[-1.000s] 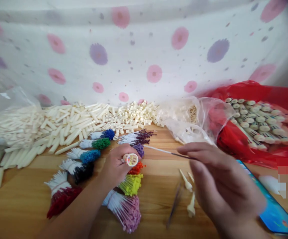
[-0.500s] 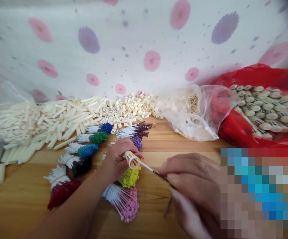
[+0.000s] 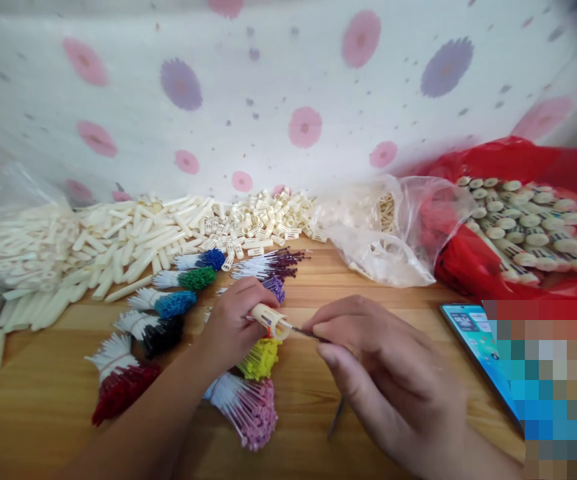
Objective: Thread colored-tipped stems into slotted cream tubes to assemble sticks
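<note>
My left hand [image 3: 231, 323] is closed around a small cream slotted cap [image 3: 268, 319] with coloured tips showing in its mouth. My right hand [image 3: 383, 373] pinches a thin dark-tipped stick [image 3: 304, 333] whose white end sits inside the cap. Both hands hover over a fan of bundled sticks with coloured tips on the wooden table [image 3: 43, 413]: blue [image 3: 203, 259], green [image 3: 191, 278], teal [image 3: 168, 303], black [image 3: 153, 331], red [image 3: 118, 387], yellow [image 3: 261, 357], pink [image 3: 251, 410] and purple [image 3: 273, 263].
Cream tubes [image 3: 118, 247] and small slotted caps [image 3: 263, 220] are heaped at the back. A clear bag [image 3: 378, 233] and a red bag of round-headed pieces [image 3: 523, 227] lie to the right. A phone [image 3: 473, 340] lies at the right. A thin dark tool [image 3: 336, 417] lies by my right hand.
My right hand has brought the stick leftward and pushed its white end into the cap in my left hand. The cap has turned from facing me to pointing right.
</note>
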Demonstrator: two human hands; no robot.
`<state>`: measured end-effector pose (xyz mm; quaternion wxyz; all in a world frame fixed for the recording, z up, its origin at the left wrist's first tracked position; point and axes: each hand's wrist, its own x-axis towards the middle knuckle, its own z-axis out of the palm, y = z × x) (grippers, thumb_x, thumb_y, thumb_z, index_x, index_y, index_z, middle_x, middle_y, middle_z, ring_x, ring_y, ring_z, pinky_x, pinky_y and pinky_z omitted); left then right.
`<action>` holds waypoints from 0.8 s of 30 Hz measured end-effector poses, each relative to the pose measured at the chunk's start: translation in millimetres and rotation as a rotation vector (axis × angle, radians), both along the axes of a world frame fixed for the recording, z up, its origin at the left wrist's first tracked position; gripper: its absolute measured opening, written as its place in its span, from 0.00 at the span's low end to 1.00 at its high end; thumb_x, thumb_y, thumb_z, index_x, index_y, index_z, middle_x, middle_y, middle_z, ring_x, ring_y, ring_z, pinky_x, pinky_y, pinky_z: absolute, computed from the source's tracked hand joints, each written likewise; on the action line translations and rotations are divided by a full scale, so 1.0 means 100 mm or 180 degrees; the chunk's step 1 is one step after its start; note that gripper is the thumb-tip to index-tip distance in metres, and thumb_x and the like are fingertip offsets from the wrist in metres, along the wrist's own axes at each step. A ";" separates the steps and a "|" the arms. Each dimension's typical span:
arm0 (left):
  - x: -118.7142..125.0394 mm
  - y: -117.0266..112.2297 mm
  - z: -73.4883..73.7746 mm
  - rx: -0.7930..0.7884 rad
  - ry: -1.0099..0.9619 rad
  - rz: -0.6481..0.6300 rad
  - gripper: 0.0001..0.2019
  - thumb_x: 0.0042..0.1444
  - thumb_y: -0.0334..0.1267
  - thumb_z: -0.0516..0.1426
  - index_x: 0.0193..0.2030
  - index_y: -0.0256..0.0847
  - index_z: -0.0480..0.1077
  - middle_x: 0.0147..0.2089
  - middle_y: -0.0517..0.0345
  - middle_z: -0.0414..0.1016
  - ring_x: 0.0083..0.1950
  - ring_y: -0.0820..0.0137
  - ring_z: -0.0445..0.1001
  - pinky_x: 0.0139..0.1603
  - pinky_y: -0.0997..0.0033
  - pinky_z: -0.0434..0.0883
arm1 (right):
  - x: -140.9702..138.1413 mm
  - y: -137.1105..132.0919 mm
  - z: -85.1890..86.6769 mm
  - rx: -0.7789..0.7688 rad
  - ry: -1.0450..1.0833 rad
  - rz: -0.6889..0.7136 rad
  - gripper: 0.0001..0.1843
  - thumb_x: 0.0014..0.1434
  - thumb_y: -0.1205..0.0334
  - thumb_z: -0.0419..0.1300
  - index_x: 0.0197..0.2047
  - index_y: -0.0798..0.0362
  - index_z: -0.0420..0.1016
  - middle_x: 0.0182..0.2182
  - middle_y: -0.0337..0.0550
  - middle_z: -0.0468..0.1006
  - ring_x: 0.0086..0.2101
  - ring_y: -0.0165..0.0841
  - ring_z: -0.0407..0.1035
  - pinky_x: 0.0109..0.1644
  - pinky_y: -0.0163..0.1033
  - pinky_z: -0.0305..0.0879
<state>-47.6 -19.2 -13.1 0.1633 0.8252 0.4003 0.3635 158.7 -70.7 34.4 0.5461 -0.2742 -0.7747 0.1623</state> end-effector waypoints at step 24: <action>-0.01 -0.07 0.04 0.0076 0.0381 -0.0107 0.22 0.63 0.52 0.42 0.46 0.39 0.67 0.41 0.53 0.64 0.44 0.65 0.64 0.44 0.66 0.63 | -0.11 0.18 -0.32 -0.0366 -0.0070 -0.0392 0.06 0.57 0.74 0.57 0.36 0.53 0.71 0.35 0.41 0.70 0.37 0.30 0.67 0.40 0.36 0.64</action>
